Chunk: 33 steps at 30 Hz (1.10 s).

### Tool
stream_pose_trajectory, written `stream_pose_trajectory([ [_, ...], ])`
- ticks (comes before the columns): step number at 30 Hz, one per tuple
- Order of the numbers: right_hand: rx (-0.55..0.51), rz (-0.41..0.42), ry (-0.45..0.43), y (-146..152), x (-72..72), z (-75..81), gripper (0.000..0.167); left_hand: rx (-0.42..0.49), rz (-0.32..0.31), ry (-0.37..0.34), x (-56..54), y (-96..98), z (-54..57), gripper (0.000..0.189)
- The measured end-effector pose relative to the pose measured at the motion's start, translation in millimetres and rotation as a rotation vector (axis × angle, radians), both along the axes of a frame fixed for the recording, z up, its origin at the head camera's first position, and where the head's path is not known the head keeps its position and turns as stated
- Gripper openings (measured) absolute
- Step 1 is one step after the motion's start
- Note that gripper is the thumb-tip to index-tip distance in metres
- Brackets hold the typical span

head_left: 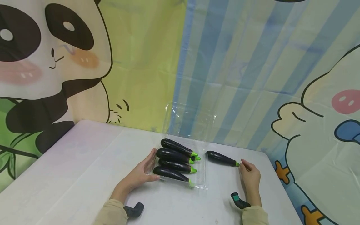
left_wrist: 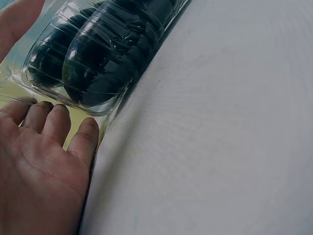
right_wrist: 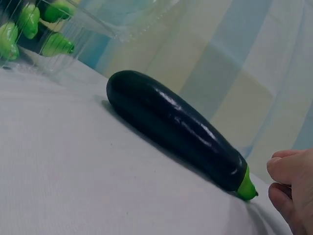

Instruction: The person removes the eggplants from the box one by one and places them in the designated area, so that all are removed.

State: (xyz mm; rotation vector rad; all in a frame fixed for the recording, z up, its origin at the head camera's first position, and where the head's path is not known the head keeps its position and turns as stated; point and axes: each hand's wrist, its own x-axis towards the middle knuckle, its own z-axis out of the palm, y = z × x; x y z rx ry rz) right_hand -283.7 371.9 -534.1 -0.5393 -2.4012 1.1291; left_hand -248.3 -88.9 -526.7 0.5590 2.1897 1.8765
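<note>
Several dark eggplants with green stems lie side by side in a clear plastic clamshell box [head_left: 201,179], among them the front eggplant [head_left: 170,173]. My left hand [head_left: 142,171] is at the box's left side, thumb at the near corner and fingers along the far part. In the left wrist view the fingers of this hand [left_wrist: 44,161] look nearly straight beside the box end. A single eggplant [right_wrist: 176,129] lies on the table right of the box, its stem pointing right. My right hand [head_left: 250,176] is beside that stem, fingers loosely bent, holding nothing; a small gap shows in the right wrist view.
The box's transparent lid [head_left: 188,120] stands raised at the back, near the striped curtain [head_left: 239,78]. A white table [head_left: 84,175] carries everything. A dark wrist-worn device [head_left: 134,210] is on the left wrist and another device [head_left: 239,201] on the right.
</note>
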Motion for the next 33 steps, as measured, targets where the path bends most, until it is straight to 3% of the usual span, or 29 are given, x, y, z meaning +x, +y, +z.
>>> stream_pose_trajectory([
  [8, 0.004, 0.048, 0.078, -12.3, 3.0, 26.9, 0.038, 0.008, -0.006, -0.004, 0.1, 0.0, -0.7, 0.111],
  [13, -0.056, 0.082, 0.135, -24.4, 3.2, 45.4, 0.042, 0.015, -0.009, -0.004, 0.0, -0.2, -0.9, 0.111],
  [21, -0.113, 0.197, 0.192, -54.1, 6.0, 70.1, 0.040, 0.039, -0.022, -0.003, 0.3, -0.7, -0.3, 0.111],
  [27, -0.077, 0.302, 0.230, -78.9, 6.8, 78.4, 0.036, 0.042, -0.021, 0.005, 0.3, -0.9, 0.1, 0.111],
  [33, -0.047, 0.377, 0.235, -102.8, 5.3, 76.7, 0.033, 0.039, -0.018, 0.002, 1.0, -0.1, 0.8, 0.112],
])
